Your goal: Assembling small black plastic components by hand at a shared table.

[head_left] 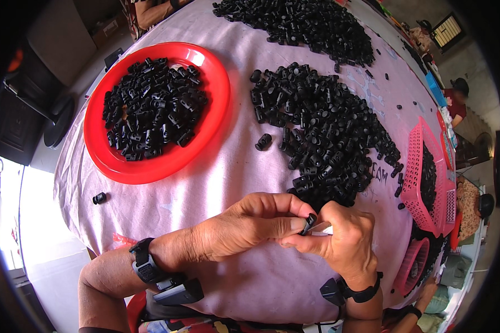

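Note:
My left hand [255,222] pinches a small black plastic cord lock [309,223] between thumb and fingertips. Pressed close beside it, my right hand [341,236] is closed round a slim tool with a white handle [326,230] and a thin, pale tip, which meets the cord lock; my fingers cover most of this tool. Just beyond both hands spreads a heap of black cord locks [328,127]. A single cord lock [264,142] lies at the heap's left side, and another [99,198] rests far to the left.
A red round tray [223,116] full of black pieces stands at the left. Another black heap [311,28] lies at the back. Pink baskets [414,172] line the right side of the cloth-covered table [205,200]. Other people sit at the far right [456,105] and far left [155,12].

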A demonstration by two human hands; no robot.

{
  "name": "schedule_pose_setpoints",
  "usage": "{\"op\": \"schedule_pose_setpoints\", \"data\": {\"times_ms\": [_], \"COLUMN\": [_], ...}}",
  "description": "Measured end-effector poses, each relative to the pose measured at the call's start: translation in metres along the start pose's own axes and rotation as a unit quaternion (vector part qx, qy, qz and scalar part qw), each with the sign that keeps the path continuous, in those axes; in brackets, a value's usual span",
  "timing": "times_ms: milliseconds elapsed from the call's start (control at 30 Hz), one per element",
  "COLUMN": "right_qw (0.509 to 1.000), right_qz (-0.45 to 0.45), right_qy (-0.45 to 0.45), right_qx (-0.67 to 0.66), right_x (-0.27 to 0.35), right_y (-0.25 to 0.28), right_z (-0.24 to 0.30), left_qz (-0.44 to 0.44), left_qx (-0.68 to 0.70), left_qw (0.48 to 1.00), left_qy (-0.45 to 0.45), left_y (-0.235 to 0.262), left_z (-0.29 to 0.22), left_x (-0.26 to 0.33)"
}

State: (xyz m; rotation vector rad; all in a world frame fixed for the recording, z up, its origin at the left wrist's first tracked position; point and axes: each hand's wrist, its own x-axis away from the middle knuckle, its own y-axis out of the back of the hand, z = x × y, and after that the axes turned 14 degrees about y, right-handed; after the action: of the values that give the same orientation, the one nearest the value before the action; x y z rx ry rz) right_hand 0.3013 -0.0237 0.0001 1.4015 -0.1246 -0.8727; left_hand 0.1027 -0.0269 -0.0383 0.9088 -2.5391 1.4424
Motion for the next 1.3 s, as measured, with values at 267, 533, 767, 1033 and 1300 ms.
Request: {"op": "schedule_pose_setpoints", "data": {"times_ms": [267,533,767,1033,1300], "right_qw": [1.000,0.994,0.991,0.973,0.964], "right_qz": [0.005,-0.054,-0.071,-0.124,-0.082], "right_qy": [-0.009,-0.023,-0.012,-0.002,-0.045], "right_qx": [-0.003,-0.089,-0.109,-0.197,-0.250], "right_x": [0.001,-0.006,-0.004,0.003,-0.004], "right_y": [0.001,0.004,0.009,0.003,0.015], "right_z": [-0.002,0.008,0.009,-0.002,0.005], "left_qz": [0.003,-0.007,-0.032,-0.033,0.014], "left_qx": [0.002,0.022,0.055,0.055,0.109], "left_qw": [1.000,0.999,0.997,0.998,0.994], "left_qy": [0.003,-0.026,-0.048,0.028,0.007], "left_y": [0.000,0.001,-0.001,-0.005,0.001], "left_z": [0.000,0.001,0.001,-0.009,0.000], "left_x": [0.000,-0.001,0.002,0.007,0.001]}}
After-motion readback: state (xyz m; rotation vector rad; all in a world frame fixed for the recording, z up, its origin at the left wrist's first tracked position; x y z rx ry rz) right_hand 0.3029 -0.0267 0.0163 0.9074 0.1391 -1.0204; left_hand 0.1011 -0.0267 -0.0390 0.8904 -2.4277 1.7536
